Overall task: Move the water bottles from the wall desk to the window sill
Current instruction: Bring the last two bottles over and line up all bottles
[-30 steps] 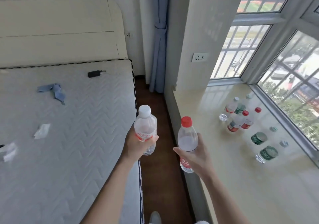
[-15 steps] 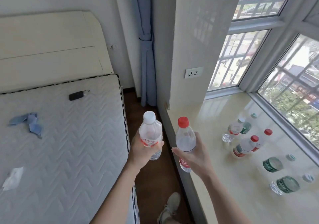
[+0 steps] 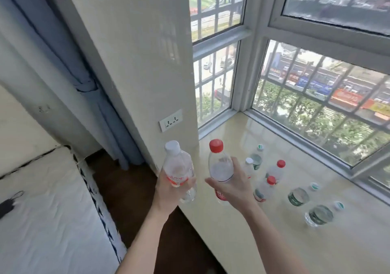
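White-capped bottle (image 3: 178, 172) is gripped upright in the left hand (image 3: 168, 191), red-capped bottle (image 3: 219, 168) in the right hand (image 3: 234, 187), both near the window sill's (image 3: 316, 252) edge. Each should be set upright on bare sill, clear of standing bottles (image 3: 274, 171).

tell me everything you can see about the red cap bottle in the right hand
The red-capped bottle is clear plastic, with a red screw cap on and a red label low on its body. The right hand grips its lower half. It is held roughly upright in the air by the near edge of the window sill, touching nothing but that hand.
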`<action>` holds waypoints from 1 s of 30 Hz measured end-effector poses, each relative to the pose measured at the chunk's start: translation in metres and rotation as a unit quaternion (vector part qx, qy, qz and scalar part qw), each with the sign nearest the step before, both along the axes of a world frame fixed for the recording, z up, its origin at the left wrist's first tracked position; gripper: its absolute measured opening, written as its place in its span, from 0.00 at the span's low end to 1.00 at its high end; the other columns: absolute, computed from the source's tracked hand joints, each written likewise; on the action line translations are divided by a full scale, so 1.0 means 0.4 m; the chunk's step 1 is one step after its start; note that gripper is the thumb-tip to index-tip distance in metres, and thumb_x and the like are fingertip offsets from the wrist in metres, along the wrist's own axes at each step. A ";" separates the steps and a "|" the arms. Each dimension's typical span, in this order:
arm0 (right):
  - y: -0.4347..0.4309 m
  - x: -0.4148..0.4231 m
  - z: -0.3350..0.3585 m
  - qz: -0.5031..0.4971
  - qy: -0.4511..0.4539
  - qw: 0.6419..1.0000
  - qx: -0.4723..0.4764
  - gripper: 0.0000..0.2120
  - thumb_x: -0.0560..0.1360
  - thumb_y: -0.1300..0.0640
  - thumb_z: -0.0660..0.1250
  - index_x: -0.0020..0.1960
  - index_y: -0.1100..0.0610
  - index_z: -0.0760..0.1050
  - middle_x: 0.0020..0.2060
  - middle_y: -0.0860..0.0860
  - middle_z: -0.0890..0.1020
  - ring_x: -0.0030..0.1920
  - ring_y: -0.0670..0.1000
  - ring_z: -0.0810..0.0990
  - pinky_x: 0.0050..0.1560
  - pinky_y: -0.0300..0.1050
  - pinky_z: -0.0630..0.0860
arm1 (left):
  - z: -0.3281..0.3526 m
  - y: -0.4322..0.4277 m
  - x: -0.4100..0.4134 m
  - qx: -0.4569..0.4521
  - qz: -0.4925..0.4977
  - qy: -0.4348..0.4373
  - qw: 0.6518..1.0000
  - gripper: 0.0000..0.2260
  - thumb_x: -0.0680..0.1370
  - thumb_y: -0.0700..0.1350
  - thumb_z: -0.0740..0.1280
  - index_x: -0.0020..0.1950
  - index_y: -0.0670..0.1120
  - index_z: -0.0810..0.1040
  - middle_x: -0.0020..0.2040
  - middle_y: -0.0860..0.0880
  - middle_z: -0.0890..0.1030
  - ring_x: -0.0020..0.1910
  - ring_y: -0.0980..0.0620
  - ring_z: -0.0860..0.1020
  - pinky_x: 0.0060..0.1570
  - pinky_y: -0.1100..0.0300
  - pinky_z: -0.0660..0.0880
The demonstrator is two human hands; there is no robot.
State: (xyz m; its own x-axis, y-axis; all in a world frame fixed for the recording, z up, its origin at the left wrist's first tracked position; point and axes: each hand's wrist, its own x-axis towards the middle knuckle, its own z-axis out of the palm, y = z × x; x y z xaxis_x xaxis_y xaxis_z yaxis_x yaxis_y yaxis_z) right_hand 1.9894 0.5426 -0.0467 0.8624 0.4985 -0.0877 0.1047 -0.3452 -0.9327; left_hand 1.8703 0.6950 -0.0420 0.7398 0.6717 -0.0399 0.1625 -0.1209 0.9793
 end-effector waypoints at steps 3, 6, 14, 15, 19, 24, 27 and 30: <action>-0.057 0.038 -0.022 -0.066 0.031 0.997 -0.001 0.25 0.63 0.52 0.80 0.54 0.47 0.71 0.44 0.42 0.78 0.46 0.39 0.77 0.42 0.38 0.71 | -0.009 -0.020 0.101 -0.006 -0.074 0.012 0.997 0.20 0.68 0.37 0.79 0.56 0.50 0.78 0.47 0.54 0.84 0.50 0.56 0.82 0.50 0.65 0.77; -0.122 0.054 -0.039 -0.128 0.056 0.990 -0.014 0.29 0.63 0.49 0.80 0.59 0.45 0.70 0.48 0.41 0.79 0.50 0.43 0.79 0.46 0.40 0.73 | -0.021 -0.064 0.182 -0.033 -0.143 0.016 0.989 0.18 0.69 0.37 0.78 0.56 0.48 0.79 0.48 0.51 0.85 0.50 0.54 0.83 0.49 0.65 0.78; -0.294 0.013 -0.049 -0.328 0.090 0.940 -0.002 0.25 0.65 0.58 0.80 0.56 0.49 0.72 0.39 0.45 0.81 0.38 0.62 0.77 0.31 0.30 0.72 | -0.095 -0.214 0.317 -0.081 -0.327 0.050 0.940 0.23 0.64 0.42 0.82 0.56 0.50 0.78 0.48 0.57 0.86 0.47 0.60 0.83 0.43 0.71 0.76; -0.317 0.005 -0.060 -0.352 0.092 0.931 0.001 0.25 0.65 0.60 0.80 0.56 0.49 0.72 0.37 0.43 0.80 0.42 0.64 0.78 0.31 0.30 0.72 | -0.104 -0.239 0.325 -0.079 -0.350 0.051 0.932 0.23 0.63 0.45 0.82 0.55 0.50 0.79 0.47 0.57 0.86 0.47 0.60 0.83 0.43 0.71 0.76; -0.410 -0.031 -0.083 -0.431 0.094 0.897 0.002 0.26 0.66 0.63 0.79 0.60 0.54 0.73 0.38 0.49 0.78 0.50 0.69 0.78 0.29 0.29 0.71 | -0.134 -0.322 0.337 -0.057 -0.419 0.065 0.904 0.15 0.64 0.46 0.78 0.49 0.52 0.81 0.44 0.58 0.86 0.44 0.60 0.83 0.43 0.70 0.76; -0.520 -0.036 -0.164 -0.483 0.088 0.871 -0.003 0.26 0.65 0.63 0.81 0.57 0.59 0.72 0.40 0.57 0.77 0.44 0.69 0.75 0.29 0.30 0.71 | -0.191 -0.405 0.356 -0.033 -0.453 0.109 0.884 0.15 0.67 0.41 0.80 0.51 0.46 0.81 0.43 0.53 0.86 0.43 0.63 0.82 0.41 0.73 0.74; -0.570 -0.020 -0.241 -0.479 0.103 0.872 -0.003 0.25 0.65 0.63 0.81 0.56 0.58 0.73 0.45 0.55 0.77 0.32 0.51 0.75 0.29 0.29 0.71 | -0.261 -0.456 0.372 -0.022 -0.444 0.130 0.886 0.22 0.63 0.51 0.81 0.54 0.49 0.80 0.47 0.52 0.85 0.48 0.58 0.83 0.46 0.68 0.75; -0.610 0.004 -0.340 -0.466 0.115 0.877 -0.001 0.27 0.63 0.53 0.82 0.55 0.41 0.71 0.49 0.50 0.76 0.36 0.41 0.77 0.36 0.36 0.76 | -0.346 -0.511 0.384 0.004 -0.440 0.139 0.887 0.24 0.60 0.57 0.78 0.53 0.55 0.78 0.48 0.54 0.83 0.48 0.60 0.81 0.47 0.67 0.76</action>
State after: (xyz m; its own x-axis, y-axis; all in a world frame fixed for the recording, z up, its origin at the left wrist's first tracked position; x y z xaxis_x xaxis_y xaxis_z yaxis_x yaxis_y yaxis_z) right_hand 1.9911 0.2985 -0.1825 0.8550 -0.4141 -0.3122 -0.4140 -0.1824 -0.8918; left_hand 2.0241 0.4907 -0.1805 0.9404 -0.1592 -0.3004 0.2366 -0.3281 0.9145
